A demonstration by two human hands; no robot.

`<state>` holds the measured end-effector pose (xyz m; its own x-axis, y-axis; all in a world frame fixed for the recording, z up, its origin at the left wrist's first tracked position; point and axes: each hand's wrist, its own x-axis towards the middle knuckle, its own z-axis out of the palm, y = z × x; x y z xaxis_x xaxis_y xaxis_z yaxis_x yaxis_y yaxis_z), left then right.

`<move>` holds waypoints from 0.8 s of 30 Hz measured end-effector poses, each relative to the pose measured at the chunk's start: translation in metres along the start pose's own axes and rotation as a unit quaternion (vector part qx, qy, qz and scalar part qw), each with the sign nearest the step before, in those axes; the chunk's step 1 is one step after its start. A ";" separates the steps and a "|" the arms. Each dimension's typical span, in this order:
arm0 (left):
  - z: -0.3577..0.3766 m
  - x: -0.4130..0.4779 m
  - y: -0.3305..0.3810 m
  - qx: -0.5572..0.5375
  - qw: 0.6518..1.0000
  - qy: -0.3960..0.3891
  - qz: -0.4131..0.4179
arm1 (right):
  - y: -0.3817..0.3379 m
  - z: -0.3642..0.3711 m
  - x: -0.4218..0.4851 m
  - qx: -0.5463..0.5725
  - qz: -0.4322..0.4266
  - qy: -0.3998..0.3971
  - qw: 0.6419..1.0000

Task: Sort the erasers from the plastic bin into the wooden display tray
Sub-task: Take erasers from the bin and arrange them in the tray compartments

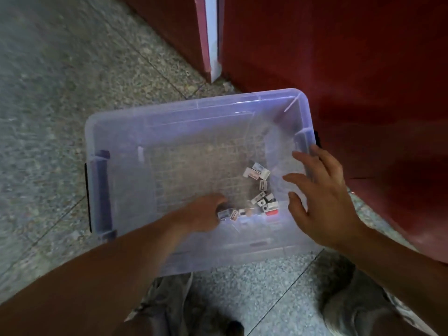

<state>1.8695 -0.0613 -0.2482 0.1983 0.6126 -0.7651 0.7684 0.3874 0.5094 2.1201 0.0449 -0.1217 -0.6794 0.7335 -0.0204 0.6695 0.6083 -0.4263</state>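
Left hand (206, 212) down inside the bin, fingertips among the nearest erasers (260, 190); motion blur, cannot tell whether it pinches one. Right hand (322, 202) spread, fingers straight and apart, over the bin's right rim by the latch. Erasers loosely heaped on the bin floor, near-right corner. Clear plastic bin (194, 105) sits on speckled floor (48, 117), against a red cabinet (363, 69).
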 end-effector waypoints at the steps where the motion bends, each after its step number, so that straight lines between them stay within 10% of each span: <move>1: 0.003 0.002 0.003 -0.011 1.000 0.001 0.001 | 0.000 0.000 0.000 0.005 0.001 0.000 1.000; 24: 0.049 0.059 0.049 -0.202 0.971 0.122 0.030 | 0.004 0.003 0.002 0.036 0.005 0.009 0.999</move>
<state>1.9489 -0.0403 -0.2879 0.0481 0.7679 -0.6388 0.4490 0.5547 0.7005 2.1209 0.0477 -0.1261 -0.6672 0.7448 -0.0087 0.6519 0.5783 -0.4904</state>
